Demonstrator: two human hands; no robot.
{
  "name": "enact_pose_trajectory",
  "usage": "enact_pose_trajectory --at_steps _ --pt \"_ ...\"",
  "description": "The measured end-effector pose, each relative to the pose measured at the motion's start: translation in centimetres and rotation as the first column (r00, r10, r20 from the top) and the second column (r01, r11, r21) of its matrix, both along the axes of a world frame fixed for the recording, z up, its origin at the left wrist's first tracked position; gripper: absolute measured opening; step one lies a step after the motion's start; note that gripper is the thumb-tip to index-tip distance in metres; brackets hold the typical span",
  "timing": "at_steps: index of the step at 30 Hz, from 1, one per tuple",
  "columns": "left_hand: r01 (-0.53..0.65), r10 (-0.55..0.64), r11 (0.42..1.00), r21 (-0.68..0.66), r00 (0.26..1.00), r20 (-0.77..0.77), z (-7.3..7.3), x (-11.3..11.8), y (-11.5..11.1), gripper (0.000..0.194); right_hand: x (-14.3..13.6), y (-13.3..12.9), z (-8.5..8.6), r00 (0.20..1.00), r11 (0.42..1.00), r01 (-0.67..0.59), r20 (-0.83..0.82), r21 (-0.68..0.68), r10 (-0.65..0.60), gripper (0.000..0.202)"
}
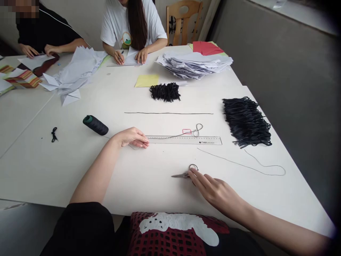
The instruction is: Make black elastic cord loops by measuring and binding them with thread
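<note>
Between the thumb and fingers of my left hand (134, 137), centre of the frame, I pinch a thin black thread (173, 137); it runs right along the clear ruler (183, 141) and ends in a curl beyond its upper edge. My right hand (213, 188), lower right of centre, has its fingertips on the handle of the small scissors (181, 175); I cannot tell whether they close around it. Left of my left hand lies the black thread spool (98, 125), tipped on its side. Above the ruler stretches a straight black cord (168, 113). A large bundle of black cord loops (246, 122) lies at right, a smaller bundle (165, 92) at upper centre, near a yellow sheet (144, 81). At the top, a person in a white T-shirt (157, 26) rests both hands on paper.
</note>
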State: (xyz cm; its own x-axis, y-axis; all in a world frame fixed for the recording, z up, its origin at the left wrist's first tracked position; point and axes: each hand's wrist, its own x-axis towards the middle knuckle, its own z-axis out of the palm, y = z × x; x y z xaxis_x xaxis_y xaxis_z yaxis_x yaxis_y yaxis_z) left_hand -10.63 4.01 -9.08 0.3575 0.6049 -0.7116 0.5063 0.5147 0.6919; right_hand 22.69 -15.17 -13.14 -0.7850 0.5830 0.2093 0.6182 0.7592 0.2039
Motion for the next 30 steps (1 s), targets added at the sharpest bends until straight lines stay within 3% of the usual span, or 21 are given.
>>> enact_pose_trajectory --at_steps 3,5,7,9,12,15,18,30 --pt "-0.004 0.004 1.000 0.019 1.000 -0.002 0.3 0.1 0.0 0.036 -1.6 1.2 -0.1 0.992 0.979 0.037 -0.112 -0.200 -0.060 0.049" --pt "0.003 -0.002 1.000 0.028 1.000 -0.013 0.5 0.2 0.0 0.036 -3.4 2.9 0.5 0.954 0.883 0.080 -0.221 -0.462 -0.202 0.030" --pt "0.002 -0.001 0.999 0.041 1.000 -0.025 0.8 0.2 -0.2 0.036 -5.3 5.0 1.4 0.875 0.712 0.042 -0.317 -0.701 -0.365 0.016" --pt "-0.004 0.006 0.998 0.057 0.999 -0.031 1.1 0.2 -0.4 0.035 -7.1 7.1 2.3 0.794 0.513 -0.089 -0.372 -0.854 -0.481 0.019" --pt "-0.010 0.013 0.996 0.084 0.999 -0.030 1.5 0.1 -0.6 0.032 -9.2 9.4 3.0 0.769 0.250 -0.263 -0.359 -0.932 -0.530 0.037" --pt "-0.023 0.025 0.994 0.104 1.000 -0.016 1.8 0.0 -0.6 0.030 -10.5 10.5 3.0 0.801 0.095 -0.320 -0.323 -0.943 -0.503 0.048" --pt "-0.049 0.049 0.992 0.116 0.999 0.009 2.0 0.0 -0.4 0.028 -11.2 10.9 2.7 0.795 0.058 -0.350 -0.329 -0.935 -0.509 0.047" --pt "-0.039 0.037 0.994 0.105 0.999 0.021 1.9 0.3 -0.3 0.028 -11.5 11.8 2.1 0.808 0.093 -0.336 -0.338 -0.937 -0.482 0.046"
